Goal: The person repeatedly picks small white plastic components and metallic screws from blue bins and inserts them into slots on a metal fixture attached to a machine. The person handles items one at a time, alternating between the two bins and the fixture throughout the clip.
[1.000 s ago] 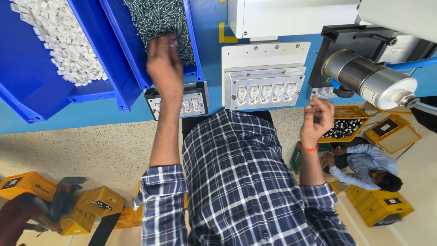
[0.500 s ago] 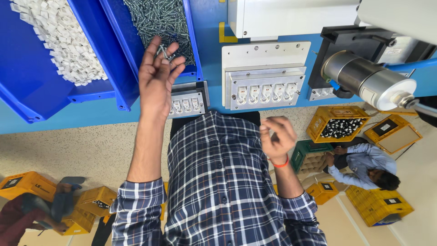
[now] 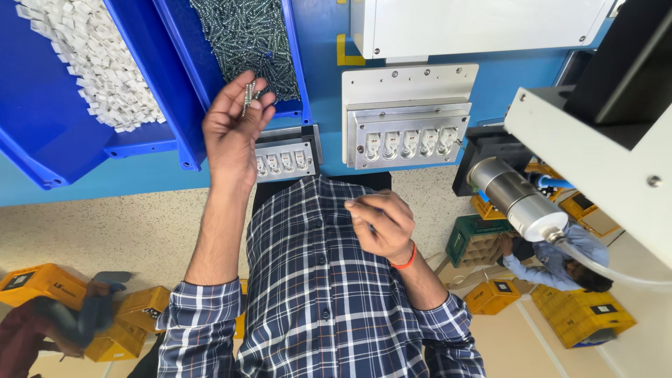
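Steel screws (image 3: 248, 96) pinched in left hand (image 3: 231, 133) fingers, just below blue screw bin (image 3: 241, 35), prob. freshly scooped. Right hand (image 3: 381, 224) fingers curled shut near chest; contents can't tell. Switch fixture (image 3: 283, 159) sits beside left wrist, w/in easy reach.

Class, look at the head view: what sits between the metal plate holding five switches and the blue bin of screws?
In the head view, the raised left hand, pinching a few screws, and a smaller switch tray lie between the metal plate and blue bin.
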